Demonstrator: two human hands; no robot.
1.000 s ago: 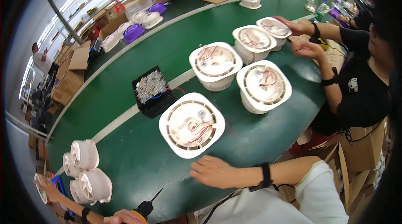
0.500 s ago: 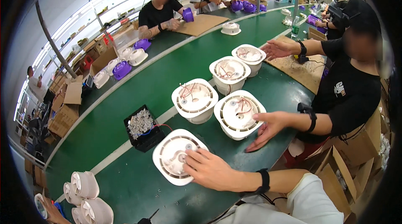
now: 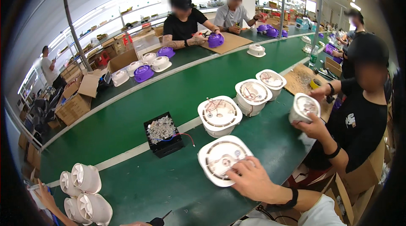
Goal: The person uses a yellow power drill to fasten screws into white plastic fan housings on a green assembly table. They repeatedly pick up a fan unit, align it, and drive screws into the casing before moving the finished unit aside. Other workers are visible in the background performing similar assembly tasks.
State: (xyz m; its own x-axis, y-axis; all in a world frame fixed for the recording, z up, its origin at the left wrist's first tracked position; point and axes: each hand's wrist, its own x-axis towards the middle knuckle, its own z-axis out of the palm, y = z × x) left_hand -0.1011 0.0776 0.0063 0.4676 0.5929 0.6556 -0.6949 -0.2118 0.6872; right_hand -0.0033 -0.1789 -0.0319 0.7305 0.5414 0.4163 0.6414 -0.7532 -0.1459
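My right hand (image 3: 256, 182) lies on a white plastic fan housing (image 3: 215, 158), its fingers bent over the near right side of the slotted face. At the lower edge, a sliver of my left hand (image 3: 134, 224) shows at the black handle of a screwdriver (image 3: 159, 221); most of that hand is cut off. Behind the held housing stands another white fan housing (image 3: 220, 114) with reddish wires on top. Two more, a wired housing (image 3: 253, 93) and a farther housing (image 3: 270, 81), stand beyond it. A black bin (image 3: 165, 145) full of small metal screws sits to the left.
Several white housings with fan blades (image 3: 86, 179) are stacked at the lower left, near another person's hand (image 3: 47, 198). At right, a co-worker holds a wired housing (image 3: 305, 107). Across the green table (image 3: 169, 95), people handle purple housings (image 3: 215, 40). Loose screws lie near me.
The co-worker at right has lifted the nearest wired housing off the table. My right hand stays on its housing. The whole view has shifted, and the person across has lowered a purple housing.
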